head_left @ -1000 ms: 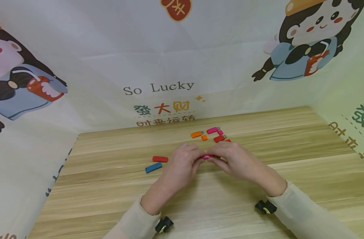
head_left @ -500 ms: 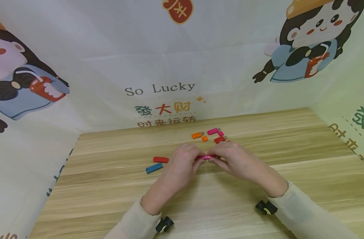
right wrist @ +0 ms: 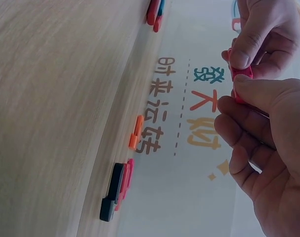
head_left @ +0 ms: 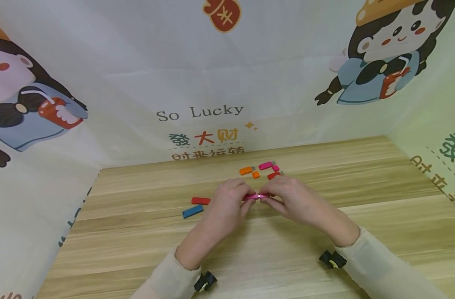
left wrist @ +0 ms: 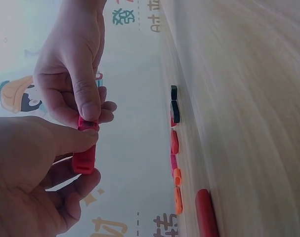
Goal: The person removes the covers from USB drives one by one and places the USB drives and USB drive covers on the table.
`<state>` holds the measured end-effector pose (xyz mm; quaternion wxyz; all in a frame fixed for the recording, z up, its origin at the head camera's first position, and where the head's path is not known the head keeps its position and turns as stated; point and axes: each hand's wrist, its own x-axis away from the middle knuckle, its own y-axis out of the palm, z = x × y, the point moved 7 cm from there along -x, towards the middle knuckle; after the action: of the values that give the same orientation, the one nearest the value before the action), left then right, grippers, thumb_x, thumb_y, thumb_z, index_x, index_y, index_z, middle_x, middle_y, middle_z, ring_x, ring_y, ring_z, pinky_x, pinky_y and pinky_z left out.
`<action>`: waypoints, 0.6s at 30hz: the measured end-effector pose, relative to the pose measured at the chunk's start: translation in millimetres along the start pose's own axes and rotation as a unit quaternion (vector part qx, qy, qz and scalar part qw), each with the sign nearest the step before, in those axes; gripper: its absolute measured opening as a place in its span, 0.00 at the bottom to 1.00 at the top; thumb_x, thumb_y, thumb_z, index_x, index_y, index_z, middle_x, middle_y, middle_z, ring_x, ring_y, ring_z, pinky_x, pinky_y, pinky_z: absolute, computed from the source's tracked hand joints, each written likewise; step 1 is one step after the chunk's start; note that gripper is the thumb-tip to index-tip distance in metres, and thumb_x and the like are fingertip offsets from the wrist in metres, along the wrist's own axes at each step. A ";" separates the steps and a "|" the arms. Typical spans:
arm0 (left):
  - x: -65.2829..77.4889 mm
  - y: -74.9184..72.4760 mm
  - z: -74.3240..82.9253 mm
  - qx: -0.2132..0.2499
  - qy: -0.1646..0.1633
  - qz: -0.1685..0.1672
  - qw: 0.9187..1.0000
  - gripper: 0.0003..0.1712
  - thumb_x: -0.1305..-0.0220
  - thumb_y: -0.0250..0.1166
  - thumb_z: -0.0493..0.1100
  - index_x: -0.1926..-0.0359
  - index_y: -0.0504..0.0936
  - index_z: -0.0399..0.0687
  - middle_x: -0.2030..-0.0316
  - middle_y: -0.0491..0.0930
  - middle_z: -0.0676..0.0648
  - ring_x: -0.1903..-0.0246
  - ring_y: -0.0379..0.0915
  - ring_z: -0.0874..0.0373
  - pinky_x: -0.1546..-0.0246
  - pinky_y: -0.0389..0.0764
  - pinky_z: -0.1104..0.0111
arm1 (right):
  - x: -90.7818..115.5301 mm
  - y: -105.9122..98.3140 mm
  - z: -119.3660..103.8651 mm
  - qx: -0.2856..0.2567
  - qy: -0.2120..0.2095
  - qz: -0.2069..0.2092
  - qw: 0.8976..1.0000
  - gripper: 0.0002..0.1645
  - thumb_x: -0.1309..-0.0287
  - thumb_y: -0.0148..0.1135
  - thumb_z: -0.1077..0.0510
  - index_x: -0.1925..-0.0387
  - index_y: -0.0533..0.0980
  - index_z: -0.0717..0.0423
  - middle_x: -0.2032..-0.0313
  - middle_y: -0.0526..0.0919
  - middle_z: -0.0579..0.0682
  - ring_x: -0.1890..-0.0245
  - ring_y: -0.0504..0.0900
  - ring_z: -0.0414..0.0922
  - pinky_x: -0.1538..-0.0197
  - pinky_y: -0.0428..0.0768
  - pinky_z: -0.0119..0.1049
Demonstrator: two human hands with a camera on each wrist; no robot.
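Both hands meet over the middle of the table on a pink USB flash drive [head_left: 250,197]. My left hand [head_left: 229,205] pinches its body [left wrist: 84,161] between thumb and fingers. At the other end, the thumb and fingers of my right hand [head_left: 300,203] pinch the cap [left wrist: 86,123]. Between the fingertips, a small bright metal strip shows in the head view. Fingers hide much of the drive and most of the cap. Left of my left hand lie a red USB drive [head_left: 200,201] and a blue USB drive [head_left: 192,211].
Beyond the hands lie an orange drive [head_left: 246,170] with its orange cap [head_left: 255,175], another pink drive [head_left: 266,165] with its cap [head_left: 275,168], and a red drive [head_left: 274,175]. A dark drive [right wrist: 116,181] shows in the wrist views. A printed cloth [head_left: 138,91] encloses the table.
The cap and body of the held pink drive have come slightly apart, and bright metal now shows between them. Both hands stay in nearly the same place.
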<state>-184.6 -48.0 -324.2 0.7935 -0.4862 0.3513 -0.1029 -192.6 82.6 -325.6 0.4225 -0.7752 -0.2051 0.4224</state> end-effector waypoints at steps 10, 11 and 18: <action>0.7 -1.8 -1.5 -0.018 -0.004 0.001 1.000 0.03 0.38 0.70 0.43 0.66 0.85 0.50 0.67 0.80 0.57 0.65 0.71 0.61 0.57 0.74 0.66 | 5.7 -5.5 4.3 0.015 -0.004 0.016 1.000 0.05 0.42 0.71 0.58 0.64 0.84 0.54 0.66 0.80 0.41 0.68 0.77 0.39 0.64 0.77 0.27; 0.7 -1.7 -2.0 -0.016 -0.006 0.001 1.000 0.03 0.38 0.71 0.43 0.66 0.85 0.50 0.67 0.80 0.57 0.65 0.71 0.61 0.57 0.74 0.66 | 6.2 -6.1 4.5 0.016 -0.005 0.015 1.000 0.06 0.42 0.71 0.58 0.63 0.84 0.55 0.66 0.80 0.41 0.67 0.77 0.40 0.63 0.77 0.28; 0.4 -0.1 -6.4 -0.013 -0.015 -0.003 1.000 0.03 0.37 0.70 0.43 0.65 0.86 0.49 0.66 0.81 0.56 0.64 0.72 0.60 0.57 0.74 0.67 | 11.8 -11.9 6.0 0.020 -0.001 0.012 1.000 0.05 0.41 0.70 0.58 0.63 0.84 0.53 0.63 0.81 0.41 0.63 0.77 0.37 0.59 0.78 0.28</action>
<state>-188.4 -52.7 -326.1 0.7922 -0.4989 0.3387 -0.0937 -190.5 100.1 -323.1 0.4323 -0.7687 -0.1875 0.4324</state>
